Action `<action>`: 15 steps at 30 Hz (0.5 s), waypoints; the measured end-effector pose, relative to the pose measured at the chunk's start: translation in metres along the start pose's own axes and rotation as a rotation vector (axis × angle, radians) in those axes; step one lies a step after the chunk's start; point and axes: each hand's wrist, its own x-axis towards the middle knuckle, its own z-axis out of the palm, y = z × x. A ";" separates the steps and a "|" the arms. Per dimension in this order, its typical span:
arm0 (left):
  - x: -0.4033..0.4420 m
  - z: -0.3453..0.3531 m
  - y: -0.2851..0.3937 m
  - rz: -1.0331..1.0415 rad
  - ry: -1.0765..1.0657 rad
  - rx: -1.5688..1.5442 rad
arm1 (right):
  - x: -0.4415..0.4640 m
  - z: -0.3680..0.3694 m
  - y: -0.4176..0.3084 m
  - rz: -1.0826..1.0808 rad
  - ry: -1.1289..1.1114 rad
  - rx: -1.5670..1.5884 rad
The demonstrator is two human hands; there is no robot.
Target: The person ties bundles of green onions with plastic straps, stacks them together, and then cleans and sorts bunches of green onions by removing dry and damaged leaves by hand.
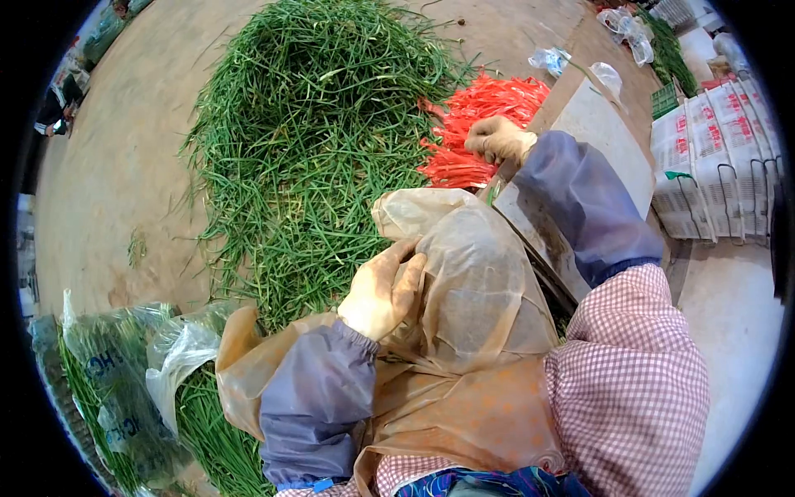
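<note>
My left hand (383,286), in a pale glove, rests against the translucent brown plastic apron (476,282) over my knee, its thumb and fingers apart and nothing between them. At the edge of a pile of red plastic strips (489,116) is my right hand (499,139), also gloved, with its fingers curled in; whatever they hold, if anything, is hidden. A big heap of long green stalks (306,124) lies on the floor in front of me, just left of the red strips.
A grey board (600,124) stands under my right forearm. Bagged green stalks (124,389) lie at the lower left. White crates (716,157) are stacked at the right, near clear plastic bags (627,35). Part of a person (60,112) shows at the far left.
</note>
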 end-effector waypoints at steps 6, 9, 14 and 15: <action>0.002 0.000 0.009 0.005 -0.039 -0.021 | -0.027 -0.001 0.007 -0.504 0.376 0.442; 0.003 0.005 -0.002 0.006 0.025 -0.075 | -0.114 -0.002 -0.041 -0.727 0.468 0.645; -0.009 -0.002 0.008 0.012 0.060 0.022 | -0.213 -0.067 -0.035 -0.947 0.566 0.898; -0.018 -0.008 0.022 0.017 0.034 0.013 | -0.200 -0.104 0.005 -0.875 0.485 1.009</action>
